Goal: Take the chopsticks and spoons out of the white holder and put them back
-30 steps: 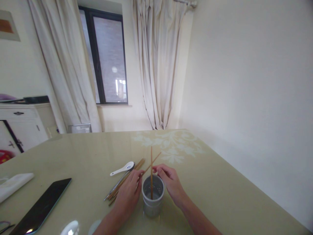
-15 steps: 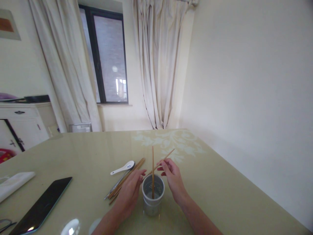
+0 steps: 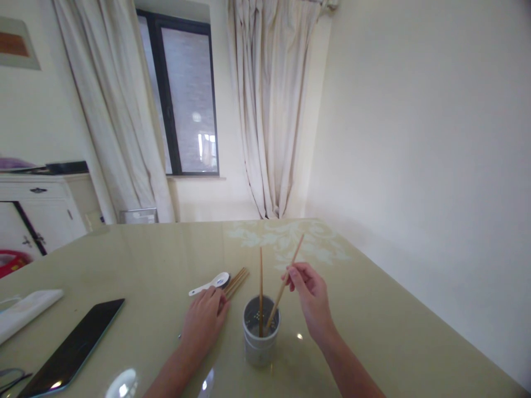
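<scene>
A grey cup-shaped holder with small holes inside stands on the table before me. One chopstick leans upright in it. My right hand, right of the holder, is closed in a pinch on a second chopstick, which slants down so its lower end is inside the holder. My left hand lies palm down over a bundle of chopsticks, fingers loosely spread and their tips partly hidden. Just beyond its fingers is a white spoon, with a dark utensil partly hidden beside it.
To the left lie a black tablet-like device and a white flat object. The glossy table runs to a wall on the right. A white cabinet stands at the far left, and curtains flank a window behind.
My left hand has moved left, away from the held chopstick and onto the bundle. My right hand has shifted right and tipped its chopstick steeper, its lower end now inside the holder.
</scene>
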A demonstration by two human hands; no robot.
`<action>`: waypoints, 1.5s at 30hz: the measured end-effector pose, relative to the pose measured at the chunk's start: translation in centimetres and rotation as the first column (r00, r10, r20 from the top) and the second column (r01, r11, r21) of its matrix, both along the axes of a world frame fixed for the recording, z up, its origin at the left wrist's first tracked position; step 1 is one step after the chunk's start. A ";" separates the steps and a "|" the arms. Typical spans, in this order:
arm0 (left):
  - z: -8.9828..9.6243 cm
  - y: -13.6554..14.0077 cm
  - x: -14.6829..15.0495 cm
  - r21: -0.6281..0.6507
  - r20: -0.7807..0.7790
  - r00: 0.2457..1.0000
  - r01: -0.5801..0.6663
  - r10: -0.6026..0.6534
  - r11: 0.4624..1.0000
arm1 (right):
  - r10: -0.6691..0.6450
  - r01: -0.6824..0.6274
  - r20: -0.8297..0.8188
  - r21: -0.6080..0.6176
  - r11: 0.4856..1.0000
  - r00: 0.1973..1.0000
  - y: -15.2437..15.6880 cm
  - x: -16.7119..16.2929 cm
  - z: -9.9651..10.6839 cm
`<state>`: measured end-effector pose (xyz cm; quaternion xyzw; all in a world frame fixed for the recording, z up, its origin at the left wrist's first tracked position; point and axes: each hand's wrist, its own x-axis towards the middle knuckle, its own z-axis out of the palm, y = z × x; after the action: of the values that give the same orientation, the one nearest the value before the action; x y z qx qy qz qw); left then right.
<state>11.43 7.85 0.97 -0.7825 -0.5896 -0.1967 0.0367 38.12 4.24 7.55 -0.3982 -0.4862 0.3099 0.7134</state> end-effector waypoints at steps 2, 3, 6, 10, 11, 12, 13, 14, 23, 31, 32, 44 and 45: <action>0.0 -0.1 0.1 -0.039 0.044 0.999 0.013 -0.011 0.999 | 0.089 -0.085 0.067 -0.060 0.995 0.994 -0.1 -1.1 -0.5; 0.0 -0.1 0.1 -0.056 0.054 0.999 0.011 -0.008 0.998 | 0.124 -0.116 0.095 -0.088 0.989 0.988 -0.2 -1.6 -0.9; -0.1 -0.1 0.2 -0.088 0.053 0.999 0.003 0.002 0.996 | 0.181 -0.155 0.198 -0.141 0.978 0.963 -0.2 -2.5 -1.8; -0.3 -0.2 0.5 -0.090 0.048 0.999 0.003 0.001 0.996 | 0.152 -0.106 0.296 -0.168 0.980 0.943 -0.3 -2.7 -2.4; -0.3 -0.3 0.6 -0.079 0.055 0.998 0.011 -0.007 0.997 | 0.137 -0.085 0.297 -0.184 0.979 0.945 -0.3 -2.7 -2.5; -0.2 -0.3 0.7 -0.065 0.070 0.997 0.023 -0.018 0.998 | 0.126 -0.065 0.294 -0.207 0.976 0.948 -0.2 -2.7 -2.7; -0.2 -0.4 0.9 -0.053 0.095 0.995 0.038 -0.033 0.998 | 0.122 -0.053 0.290 -0.236 0.970 0.949 0.0 -2.6 -2.9; -0.1 -0.5 1.1 -0.045 0.131 0.990 0.059 -0.053 0.997 | 0.123 -0.045 0.287 -0.262 0.964 0.950 0.1 -2.6 -3.1; 0.2 -2.0 3.4 -0.100 0.558 0.807 0.300 -0.196 0.949 | 0.284 -0.273 -0.025 -0.367 0.889 0.958 1.5 -3.8 -5.4; 0.8 -1.9 3.4 -0.058 0.593 0.765 0.351 -0.251 0.935 | 0.269 -0.273 -0.059 -0.337 0.901 0.961 1.1 -3.6 -3.8; 0.9 -1.7 3.2 -0.050 0.569 0.786 0.326 -0.241 0.944 | 0.215 -0.221 -0.051 -0.305 0.926 0.975 1.2 -3.2 -3.4; -0.3 0.0 0.5 -0.007 0.005 1.000 -0.015 0.016 1.000 | -0.123 0.138 -0.299 0.028 0.990 0.946 1.0 3.4 0.6; -0.3 -0.1 0.7 -0.007 0.014 1.000 -0.011 0.011 1.000 | -0.083 0.092 -0.255 0.024 0.995 0.963 0.8 2.7 0.6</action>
<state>12.11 7.76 0.70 -0.7780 -0.5949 -0.1997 0.0311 40.85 5.04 8.17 -0.3638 -0.3785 0.3179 0.7895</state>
